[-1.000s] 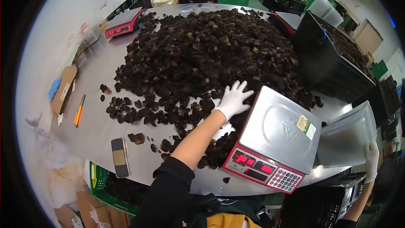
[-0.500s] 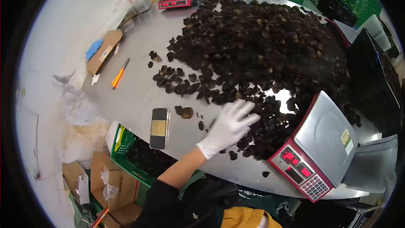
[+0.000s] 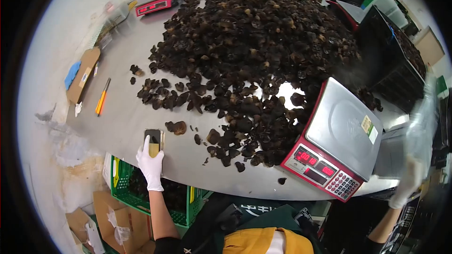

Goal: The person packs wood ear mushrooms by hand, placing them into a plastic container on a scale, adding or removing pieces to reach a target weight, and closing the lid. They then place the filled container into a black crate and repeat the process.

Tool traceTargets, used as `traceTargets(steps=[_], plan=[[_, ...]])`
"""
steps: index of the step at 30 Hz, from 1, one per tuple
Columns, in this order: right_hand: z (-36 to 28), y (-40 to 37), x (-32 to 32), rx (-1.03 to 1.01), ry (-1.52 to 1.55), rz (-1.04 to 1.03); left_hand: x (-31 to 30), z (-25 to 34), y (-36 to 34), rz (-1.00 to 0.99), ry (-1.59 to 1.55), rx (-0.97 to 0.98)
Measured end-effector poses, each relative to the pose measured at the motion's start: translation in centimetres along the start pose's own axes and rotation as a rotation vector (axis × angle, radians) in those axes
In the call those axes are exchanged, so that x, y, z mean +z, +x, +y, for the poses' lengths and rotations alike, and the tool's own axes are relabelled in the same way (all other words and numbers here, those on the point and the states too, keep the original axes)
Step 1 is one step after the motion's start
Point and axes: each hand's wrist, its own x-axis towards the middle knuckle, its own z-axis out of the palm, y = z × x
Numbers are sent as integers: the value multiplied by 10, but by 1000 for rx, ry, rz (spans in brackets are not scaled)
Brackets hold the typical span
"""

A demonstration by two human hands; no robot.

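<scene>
My left hand [image 3: 151, 163], in a white glove, reaches over a phone [image 3: 153, 136] lying on the table. Its index finger is stretched along the phone and the thumb stands apart. At the right edge, my gloved right hand [image 3: 408, 181] is blurred around a clear plastic container [image 3: 421, 127], whose exact shape is smeared. A heap of dark wood ear mushrooms [image 3: 263, 42] covers much of the table, with looser pieces spread towards me. A red scale [image 3: 341, 127] with a bare steel pan stands between the heap and my right hand.
Another red scale [image 3: 157, 0] stands at the far left. A black crate [image 3: 393, 61] holding dark pieces is at right. An orange pen-like tool [image 3: 102, 98] and a cardboard piece [image 3: 84, 75] lie left. A green crate [image 3: 123, 181] sits below the table edge.
My left hand has gone from the loose mushrooms leftward to the phone. My right hand has come into view at the right with the clear plastic container. The view has shifted to the right.
</scene>
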Motion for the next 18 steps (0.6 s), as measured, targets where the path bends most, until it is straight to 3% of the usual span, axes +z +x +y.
traceTargets(steps=[2,4,6,7,9,10,11,13,16,18], plan=[[-47,-7,28,-143,25,-234,1,8,1,40,60,-60],[-68,-34,57,-209,-43,-336,2,9,5,63,40,-92],[-98,-23,62,-262,58,-609,4,9,10,81,18,-109],[-107,-22,60,-257,52,-606,-9,30,12,19,131,-171],[-115,-20,54,21,42,-548,-15,64,13,-46,243,-221],[-111,-22,54,29,37,-545,-10,71,14,113,223,62],[-105,-26,54,147,100,-379,-5,82,13,268,198,346],[-100,-32,56,352,152,-141,1,137,12,-77,-292,445],[-91,-47,58,439,148,-129,29,219,-2,-210,-497,867],[-92,-52,62,410,138,-99,56,262,-5,-109,-456,1079]])
